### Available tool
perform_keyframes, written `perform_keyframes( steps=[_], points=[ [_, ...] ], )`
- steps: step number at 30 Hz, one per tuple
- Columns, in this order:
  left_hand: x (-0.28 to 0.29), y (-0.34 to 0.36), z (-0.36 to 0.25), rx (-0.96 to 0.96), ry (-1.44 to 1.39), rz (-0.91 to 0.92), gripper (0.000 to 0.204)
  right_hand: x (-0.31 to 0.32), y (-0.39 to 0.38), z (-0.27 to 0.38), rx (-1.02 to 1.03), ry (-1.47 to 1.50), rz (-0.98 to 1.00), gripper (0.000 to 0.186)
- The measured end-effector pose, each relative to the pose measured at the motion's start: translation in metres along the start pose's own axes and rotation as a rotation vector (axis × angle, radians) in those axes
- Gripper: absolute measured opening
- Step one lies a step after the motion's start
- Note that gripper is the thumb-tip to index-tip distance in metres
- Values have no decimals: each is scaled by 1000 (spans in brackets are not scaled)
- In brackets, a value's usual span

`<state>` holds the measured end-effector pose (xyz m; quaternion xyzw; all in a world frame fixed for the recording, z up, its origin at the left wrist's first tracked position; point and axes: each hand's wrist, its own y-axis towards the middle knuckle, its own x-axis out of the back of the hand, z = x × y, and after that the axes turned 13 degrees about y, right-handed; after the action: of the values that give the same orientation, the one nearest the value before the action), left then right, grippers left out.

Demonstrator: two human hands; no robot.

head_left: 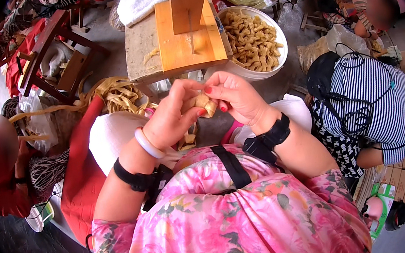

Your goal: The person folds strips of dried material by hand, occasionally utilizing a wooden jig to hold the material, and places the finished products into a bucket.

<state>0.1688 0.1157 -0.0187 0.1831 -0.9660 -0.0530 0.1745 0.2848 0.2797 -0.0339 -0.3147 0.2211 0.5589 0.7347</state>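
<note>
By the near edge of a bench (140,58), left hand (170,118) and right hand (241,98) pinch a tan folded piece (205,104), apparently mid-shaping; more shaping likely needs steady pressure

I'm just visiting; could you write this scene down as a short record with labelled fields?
Left hand: holds a small tan piece at its fingertips
Right hand: thumb and fingers at the same piece
Beyond the hands: a bench bearing a wooden board with an upright post
Right of bench: white tub of tan pieces
Left of bench: long tan strips
At right: a person in a striped top
</note>
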Motion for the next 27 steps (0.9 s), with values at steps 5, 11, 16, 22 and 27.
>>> perform_keyframes(
  steps=[5, 11, 16, 22, 27],
  points=[
    [0, -3, 14, -310, 662, -214, 40, -17, -3, 9, -22, -271, 1, 17],
    [-12, -5, 44, 212, -179, -211, 20, -37, -1, -5, 649, -1245, -34, 28],
    [3, -1, 42, 297, -925, 231, 24, -27, 2, -4, 784, -1095, 7, 25],
    [3, -1, 44, 356, -893, 187, 27, -18, -3, 3, 861, -1210, 146, 22],
    [-3, -4, 39, 260, -848, 65, 23, -24, -7, 6, 784, -1327, 131, 17]
  ],
)
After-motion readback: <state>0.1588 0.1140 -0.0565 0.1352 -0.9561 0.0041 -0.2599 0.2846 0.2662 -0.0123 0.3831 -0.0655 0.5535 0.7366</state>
